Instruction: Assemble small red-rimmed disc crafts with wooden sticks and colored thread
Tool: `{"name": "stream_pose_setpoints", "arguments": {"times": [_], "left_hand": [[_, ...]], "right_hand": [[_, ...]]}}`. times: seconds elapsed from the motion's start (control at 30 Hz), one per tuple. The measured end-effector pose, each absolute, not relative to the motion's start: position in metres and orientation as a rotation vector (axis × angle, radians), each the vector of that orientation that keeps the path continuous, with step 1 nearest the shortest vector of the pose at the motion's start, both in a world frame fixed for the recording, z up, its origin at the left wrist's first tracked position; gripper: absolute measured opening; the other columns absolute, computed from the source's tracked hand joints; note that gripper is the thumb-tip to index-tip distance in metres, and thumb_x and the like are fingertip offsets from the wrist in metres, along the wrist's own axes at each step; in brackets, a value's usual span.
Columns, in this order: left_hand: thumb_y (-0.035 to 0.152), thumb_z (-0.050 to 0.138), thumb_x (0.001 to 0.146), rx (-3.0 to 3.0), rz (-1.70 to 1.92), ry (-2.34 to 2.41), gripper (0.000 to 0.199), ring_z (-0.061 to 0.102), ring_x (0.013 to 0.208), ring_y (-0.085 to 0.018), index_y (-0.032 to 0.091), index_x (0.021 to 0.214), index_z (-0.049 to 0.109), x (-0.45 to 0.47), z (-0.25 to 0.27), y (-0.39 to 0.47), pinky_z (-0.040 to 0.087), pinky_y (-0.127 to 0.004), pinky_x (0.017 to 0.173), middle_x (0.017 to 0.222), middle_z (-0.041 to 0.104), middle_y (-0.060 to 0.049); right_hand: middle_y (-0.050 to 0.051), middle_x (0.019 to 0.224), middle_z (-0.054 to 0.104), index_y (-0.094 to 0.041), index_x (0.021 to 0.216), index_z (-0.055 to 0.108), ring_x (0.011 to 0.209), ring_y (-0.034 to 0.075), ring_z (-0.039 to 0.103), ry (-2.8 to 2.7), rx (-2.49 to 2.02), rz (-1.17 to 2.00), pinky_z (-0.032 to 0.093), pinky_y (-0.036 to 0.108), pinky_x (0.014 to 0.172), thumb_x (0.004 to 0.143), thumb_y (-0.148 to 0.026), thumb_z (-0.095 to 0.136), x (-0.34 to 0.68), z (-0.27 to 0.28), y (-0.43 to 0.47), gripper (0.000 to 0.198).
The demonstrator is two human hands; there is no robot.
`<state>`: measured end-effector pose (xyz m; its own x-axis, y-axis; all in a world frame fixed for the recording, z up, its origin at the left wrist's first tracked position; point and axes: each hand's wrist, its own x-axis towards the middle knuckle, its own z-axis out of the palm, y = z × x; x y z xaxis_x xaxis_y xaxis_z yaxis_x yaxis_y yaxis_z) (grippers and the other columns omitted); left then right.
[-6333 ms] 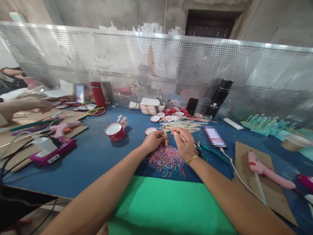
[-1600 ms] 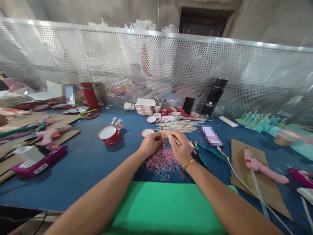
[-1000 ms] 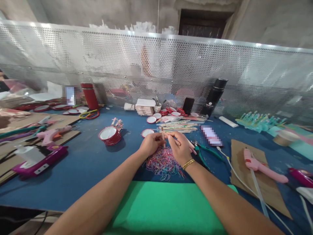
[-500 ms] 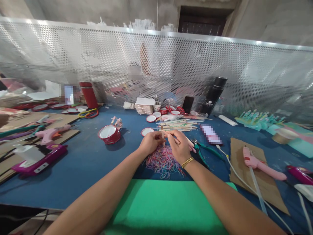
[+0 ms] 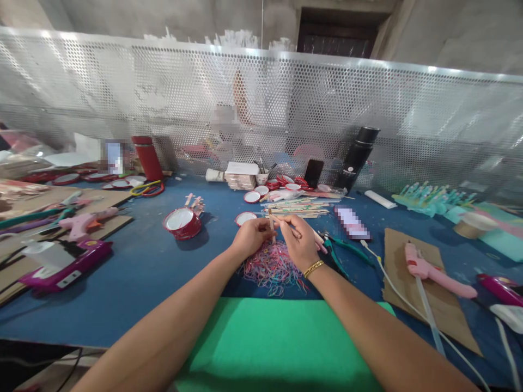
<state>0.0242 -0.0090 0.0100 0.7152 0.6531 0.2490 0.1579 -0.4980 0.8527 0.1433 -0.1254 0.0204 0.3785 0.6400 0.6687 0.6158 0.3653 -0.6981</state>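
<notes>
My left hand [image 5: 250, 237] is closed, thumb and fingers pinching a small flat wooden stick [image 5: 271, 219] that stands upright between my hands. My right hand [image 5: 301, 244], with a gold bracelet at the wrist, is closed with its fingertips at the same stick. Whatever else lies in its fingers is too small to name. Beneath both hands spreads a tangled pile of colourful rubber bands or thin loops [image 5: 274, 268]. Just beyond the left hand lies a white disc with a red rim [image 5: 245, 219]. Teal-handled pliers [image 5: 335, 256] rest beside the right hand.
A red-wrapped round container [image 5: 182, 224] stands to the left. Wooden sticks [image 5: 300, 208] lie behind my hands. At the right, a pink glue gun [image 5: 437, 272] rests on cardboard [image 5: 394, 261], with a cable nearby. A black bottle [image 5: 356, 159] leans by the perforated metal screen [image 5: 183, 98].
Both hands keep nearly the same pose around the wooden stick. The whole view has shifted very slightly; nothing else visibly differs.
</notes>
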Motion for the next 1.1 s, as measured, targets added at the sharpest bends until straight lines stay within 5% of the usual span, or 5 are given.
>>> {"name": "stream_pose_setpoints", "arguments": {"times": [0.17, 0.37, 1.1], "left_hand": [[0.036, 0.068, 0.071, 1.983, 0.691, 0.637, 0.024, 0.057, 0.061, -0.014, 0.015, 0.083, 0.069, 0.0251, 0.0061, -0.007, 0.04, -0.024, 0.059, 0.068, 0.069, 0.0], [0.039, 0.067, 0.074, 2.023, 0.707, 0.586, 0.025, 0.053, 0.057, -0.012, 0.016, 0.067, 0.061, 0.0239, 0.0091, -0.0094, 0.037, -0.023, 0.056, 0.062, 0.065, 0.002], [0.033, 0.068, 0.07, 1.993, 0.697, 0.647, 0.018, 0.053, 0.058, -0.012, 0.016, 0.073, 0.066, 0.0252, 0.0068, -0.0086, 0.038, -0.024, 0.058, 0.064, 0.064, 0.002]], "right_hand": [[0.003, 0.094, 0.075, -0.025, 0.095, 0.068, 0.093, 0.021, 0.068, -1.229, -1.306, 0.034, 0.049, 0.035, 0.087, 0.094, -0.031, 0.051, 0.1472, 0.0197, -0.1249, 0.019], [0.003, 0.094, 0.074, -0.025, 0.094, 0.069, 0.093, 0.021, 0.067, -1.282, -1.293, 0.002, 0.049, 0.035, 0.088, 0.093, -0.031, 0.051, 0.143, 0.0194, -0.1251, 0.02], [0.003, 0.092, 0.074, -0.025, 0.093, 0.069, 0.091, 0.021, 0.068, -1.24, -1.329, 0.026, 0.049, 0.034, 0.086, 0.093, -0.029, 0.05, 0.146, 0.0191, -0.1252, 0.019]]}}
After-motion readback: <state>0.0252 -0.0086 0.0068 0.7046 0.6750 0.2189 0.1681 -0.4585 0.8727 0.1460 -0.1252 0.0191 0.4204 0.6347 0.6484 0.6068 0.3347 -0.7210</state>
